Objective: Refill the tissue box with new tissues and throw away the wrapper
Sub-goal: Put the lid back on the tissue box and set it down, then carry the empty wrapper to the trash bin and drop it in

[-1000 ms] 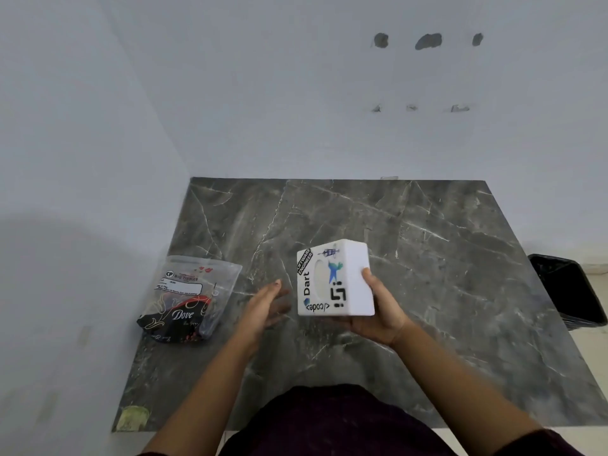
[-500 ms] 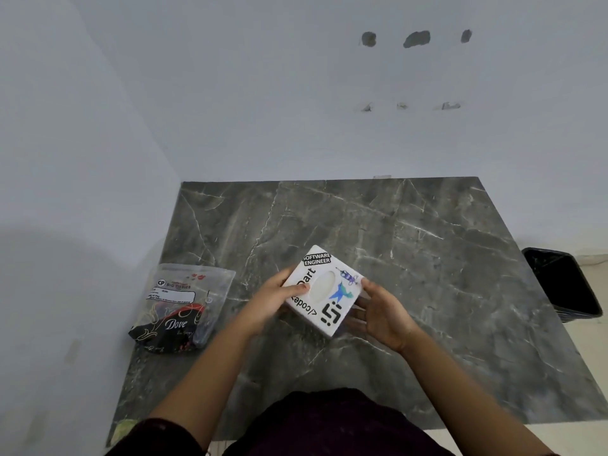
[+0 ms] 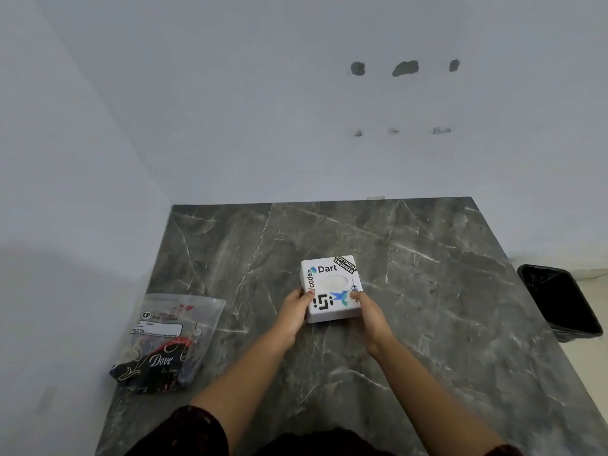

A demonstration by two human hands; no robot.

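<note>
While flat on table (image 3: 427, 291), tissue box (image 3: 330, 287) w/ both hands (image 3: 332, 311) clamped on its sides.

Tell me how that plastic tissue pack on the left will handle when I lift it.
The plastic tissue pack looks crinkled and slack, so it will probably flop and sag. Its glossy film may be slippery. It lies flat on the table, so rolling seems unlikely.

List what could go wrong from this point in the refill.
The tissue pack overhangs the table's left edge, so a careless grab could drop it. The bin sits low past the right edge, so a tossed wrapper might miss. Both hands, left hand and right hand, grip the box.
</note>
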